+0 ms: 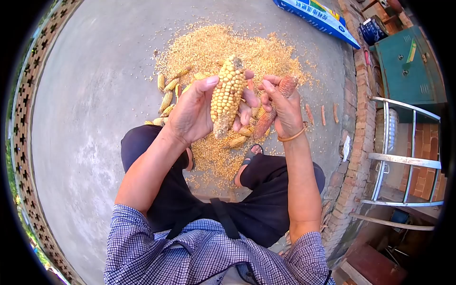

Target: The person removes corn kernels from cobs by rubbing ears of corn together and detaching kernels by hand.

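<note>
1. Over the pile of loose kernels [228, 45], in front of the person's knees, the left hand [192, 111] holds an ear of corn [227, 95] nearly upright, its thumb on one side and its fingers wrapped behind to the other.
2. Most of that ear's visible face is covered in yellow kernels.
3. Just beside it, the right hand [287, 111] is closed around a reddish bare cob [288, 86], whose end pokes out above the fingers.
4. More reddish cob shows below those fingers; I cannot tell whether it is the same piece.
5. On the concrete floor [85, 142], several more ears [166, 100] lie to the left of the pile, and others lie beneath the hands.
6. Three thin reddish pieces [323, 115] lie apart on the floor, right of the right hand.
7. A blue bag [318, 19] lies beyond the pile, near the brick edging [361, 104].
8. Farther right are a green cabinet [403, 66] and a white metal frame [403, 159].
</note>
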The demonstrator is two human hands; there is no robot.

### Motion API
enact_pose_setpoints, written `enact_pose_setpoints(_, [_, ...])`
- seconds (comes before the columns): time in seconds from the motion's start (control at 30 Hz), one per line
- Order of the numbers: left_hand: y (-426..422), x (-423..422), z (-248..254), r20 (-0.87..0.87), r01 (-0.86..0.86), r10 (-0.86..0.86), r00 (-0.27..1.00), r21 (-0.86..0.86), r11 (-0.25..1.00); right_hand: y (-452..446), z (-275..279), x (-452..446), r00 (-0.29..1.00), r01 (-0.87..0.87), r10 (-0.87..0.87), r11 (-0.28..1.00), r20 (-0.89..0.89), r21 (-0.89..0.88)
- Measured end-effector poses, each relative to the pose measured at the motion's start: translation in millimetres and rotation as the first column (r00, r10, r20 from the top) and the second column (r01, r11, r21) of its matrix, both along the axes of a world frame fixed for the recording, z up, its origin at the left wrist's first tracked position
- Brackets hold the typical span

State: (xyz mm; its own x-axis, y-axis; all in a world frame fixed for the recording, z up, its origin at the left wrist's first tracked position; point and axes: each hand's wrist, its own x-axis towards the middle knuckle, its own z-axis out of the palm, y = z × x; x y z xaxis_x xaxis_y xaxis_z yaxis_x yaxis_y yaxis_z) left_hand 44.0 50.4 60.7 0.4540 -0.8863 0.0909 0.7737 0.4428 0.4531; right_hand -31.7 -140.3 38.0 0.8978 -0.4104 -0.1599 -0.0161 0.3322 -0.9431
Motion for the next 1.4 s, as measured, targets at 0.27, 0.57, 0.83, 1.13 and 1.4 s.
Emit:
enact_pose_setpoints(0.27, [1.1,-2.9,7.0,0.185,-0.107,0.077,0.98,0.162,0.981,1.9,0.5,0.1,0.999,-0.02,0.019,1.0,0.035,0.019])
enact_pose_setpoints(0.57, [-2.5,-6.3,0.3,0.327,-0.157,0.07,0.942,0.247,0.956,11.1,17.0,-2.1,0.989,-0.064,0.06,0.998,0.134,0.019])
enact_pose_setpoints(0.83, [-13.5,-19.8,-4.2,0.489,-0.301,0.102,0.866,0.349,0.888,9.5,20.1,-4.7,0.988,-0.036,0.035,0.999,0.153,0.003])
enact_pose_setpoints(1.13, [-10.7,-20.2,-11.2,0.683,-0.427,0.016,0.73,0.438,0.791,10.1,22.6,-7.0,0.982,0.017,-0.01,0.999,0.189,-0.033])
enact_pose_setpoints(1.4, [-16.4,-25.7,-25.0,0.85,-0.616,-0.027,0.526,0.402,0.677,14.1,15.6,-7.5,0.98,-0.01,0.051,0.978,0.192,-0.21])
